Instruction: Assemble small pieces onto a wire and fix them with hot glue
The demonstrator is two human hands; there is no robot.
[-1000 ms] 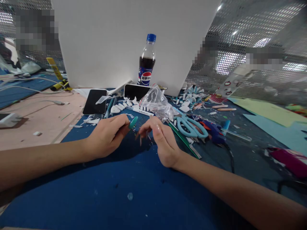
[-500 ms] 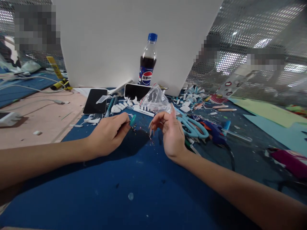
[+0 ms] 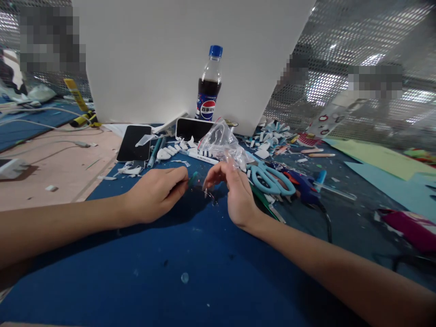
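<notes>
My left hand (image 3: 155,193) rests on the blue mat (image 3: 177,272), fingers closed around a small teal piece (image 3: 193,178) whose tip pokes out toward the right. My right hand (image 3: 235,190) is just to its right, fingertips pinched near that teal tip on something too small to make out. A crumpled clear plastic bag (image 3: 221,143) lies right behind the right hand. Blue-handled scissors (image 3: 270,179) lie to the right of that hand.
A cola bottle (image 3: 208,86) stands against a white board (image 3: 170,59). Two phones (image 3: 134,143) lie behind the hands among white scraps (image 3: 170,152). A glue gun (image 3: 306,186) and coloured paper sheets (image 3: 381,159) are to the right. Bare wood tabletop (image 3: 51,168) is at left.
My right hand has turned and moved left, its fingertips closing in on the teal piece. The left hand has stayed in place, with the teal tip now lower and less exposed.
</notes>
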